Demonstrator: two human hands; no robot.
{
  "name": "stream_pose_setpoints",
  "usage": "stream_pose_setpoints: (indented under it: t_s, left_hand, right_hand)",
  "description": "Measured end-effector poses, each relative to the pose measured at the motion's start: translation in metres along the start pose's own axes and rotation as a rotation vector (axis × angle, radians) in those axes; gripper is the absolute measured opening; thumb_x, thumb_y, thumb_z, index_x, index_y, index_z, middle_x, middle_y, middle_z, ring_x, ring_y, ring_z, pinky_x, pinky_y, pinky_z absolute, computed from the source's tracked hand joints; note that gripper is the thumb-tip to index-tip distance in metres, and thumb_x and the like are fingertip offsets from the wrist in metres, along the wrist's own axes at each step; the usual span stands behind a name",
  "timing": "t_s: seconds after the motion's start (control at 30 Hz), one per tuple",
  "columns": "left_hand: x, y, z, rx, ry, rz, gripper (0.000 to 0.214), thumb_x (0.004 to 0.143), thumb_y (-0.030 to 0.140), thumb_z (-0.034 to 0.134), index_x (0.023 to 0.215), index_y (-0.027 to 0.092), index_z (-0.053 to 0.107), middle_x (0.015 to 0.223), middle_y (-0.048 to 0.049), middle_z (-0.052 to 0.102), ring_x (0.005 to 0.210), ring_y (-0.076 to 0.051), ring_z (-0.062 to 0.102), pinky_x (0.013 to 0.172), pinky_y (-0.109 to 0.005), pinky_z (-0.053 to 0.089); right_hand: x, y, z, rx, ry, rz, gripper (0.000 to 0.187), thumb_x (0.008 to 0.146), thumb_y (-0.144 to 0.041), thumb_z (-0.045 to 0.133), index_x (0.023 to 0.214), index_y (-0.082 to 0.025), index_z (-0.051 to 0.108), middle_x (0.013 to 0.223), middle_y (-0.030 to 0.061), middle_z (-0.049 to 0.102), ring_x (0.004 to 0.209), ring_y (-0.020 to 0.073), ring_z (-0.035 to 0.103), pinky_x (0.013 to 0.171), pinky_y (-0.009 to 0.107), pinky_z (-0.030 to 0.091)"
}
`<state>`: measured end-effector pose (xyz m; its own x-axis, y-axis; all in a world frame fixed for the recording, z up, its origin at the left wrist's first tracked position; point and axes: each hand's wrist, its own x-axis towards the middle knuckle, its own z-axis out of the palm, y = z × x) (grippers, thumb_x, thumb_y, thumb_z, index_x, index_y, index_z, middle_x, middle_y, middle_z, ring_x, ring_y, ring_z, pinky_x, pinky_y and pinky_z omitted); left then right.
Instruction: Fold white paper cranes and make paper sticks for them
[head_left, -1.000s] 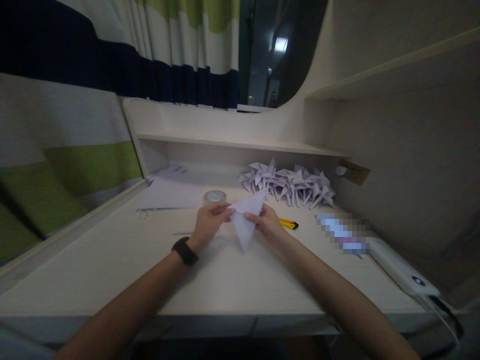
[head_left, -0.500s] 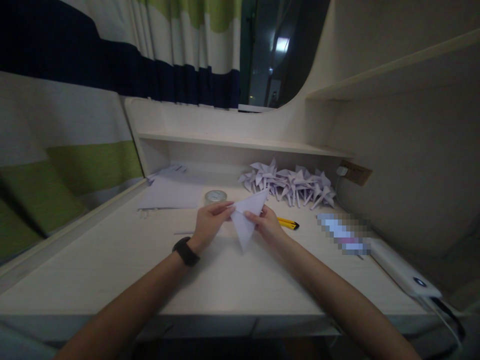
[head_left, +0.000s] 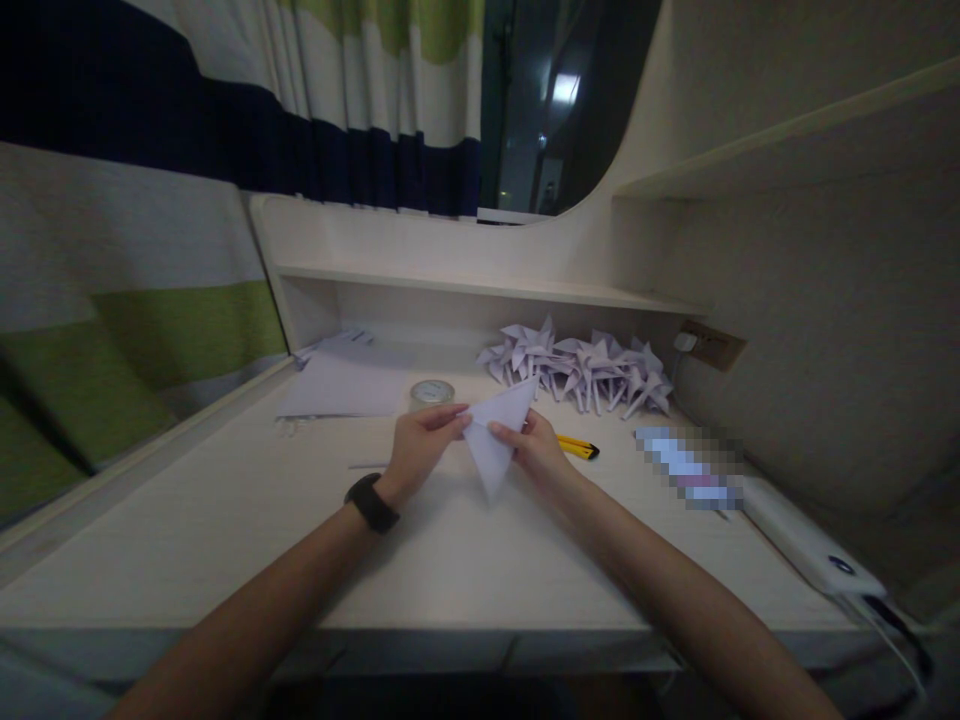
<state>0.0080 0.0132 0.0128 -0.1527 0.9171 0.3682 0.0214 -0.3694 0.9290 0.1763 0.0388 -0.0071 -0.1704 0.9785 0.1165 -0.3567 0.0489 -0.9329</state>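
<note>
Between my two hands, above the desk, is a folded white sheet of paper (head_left: 491,450), one point up to the right and another hanging down. My left hand (head_left: 426,445) pinches its left corner between thumb and fingers; a dark watch (head_left: 373,502) is on that wrist. On the other side, my right hand (head_left: 534,442) grips the paper with the thumb on its face and the fingers behind. A yellow utility knife (head_left: 577,447) lies just beyond my right hand. Behind my left hand sits a roll of clear tape (head_left: 432,393).
Several white paper pinwheels (head_left: 585,365) are heaped at the back right. A stack of paper (head_left: 345,380) lies at the back left. A thin stick (head_left: 367,465) rests left of my left hand. On the right are a blurred-out phone (head_left: 682,468) and a white power strip (head_left: 806,540).
The paper's lower point has shifted very slightly to the right. Both hands keep the same grip and place.
</note>
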Motion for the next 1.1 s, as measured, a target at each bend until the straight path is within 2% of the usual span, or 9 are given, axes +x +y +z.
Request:
stream_pose_setpoints:
  t_s: [0.37, 0.53, 0.77, 1.1]
  left_hand:
    - [-0.002, 0.003, 0.001, 0.013, -0.009, 0.022, 0.022, 0.069, 0.025, 0.076, 0.089, 0.014, 0.076, 0.083, -0.0069, 0.076, 0.071, -0.022, 0.071, 0.071, -0.036, 0.062]
    - [-0.002, 0.002, 0.0, 0.04, -0.023, 0.046, 0.023, 0.07, 0.026, 0.076, 0.089, 0.014, 0.076, 0.083, -0.0065, 0.076, 0.07, -0.022, 0.071, 0.069, -0.033, 0.061]
    - [-0.003, 0.001, 0.002, 0.066, -0.049, 0.048, 0.019, 0.071, 0.024, 0.075, 0.087, 0.015, 0.076, 0.081, -0.0063, 0.076, 0.068, -0.02, 0.071, 0.067, -0.031, 0.061]
    - [-0.003, 0.0, 0.001, 0.081, -0.052, 0.056, 0.019, 0.07, 0.025, 0.075, 0.086, 0.016, 0.077, 0.08, -0.006, 0.075, 0.068, -0.021, 0.071, 0.068, -0.031, 0.061]
  right_hand:
    - [-0.001, -0.002, 0.0, -0.019, 0.023, -0.032, 0.054, 0.052, -0.028, 0.086, 0.099, -0.02, 0.061, 0.097, 0.0054, 0.072, 0.085, 0.0228, 0.067, 0.075, 0.035, 0.053]
    - [0.0, -0.005, -0.002, -0.022, 0.01, -0.074, 0.052, 0.055, -0.031, 0.085, 0.1, -0.021, 0.061, 0.096, 0.0045, 0.072, 0.083, 0.022, 0.067, 0.075, 0.034, 0.053]
    - [0.0, -0.012, -0.002, 0.009, 0.04, -0.115, 0.043, 0.056, -0.03, 0.084, 0.091, -0.019, 0.062, 0.085, 0.002, 0.071, 0.075, 0.0189, 0.065, 0.07, 0.03, 0.051]
    - [0.001, -0.017, -0.002, 0.004, 0.047, -0.096, 0.037, 0.056, -0.036, 0.083, 0.082, -0.017, 0.065, 0.082, 0.0051, 0.072, 0.073, 0.0205, 0.064, 0.069, 0.031, 0.049]
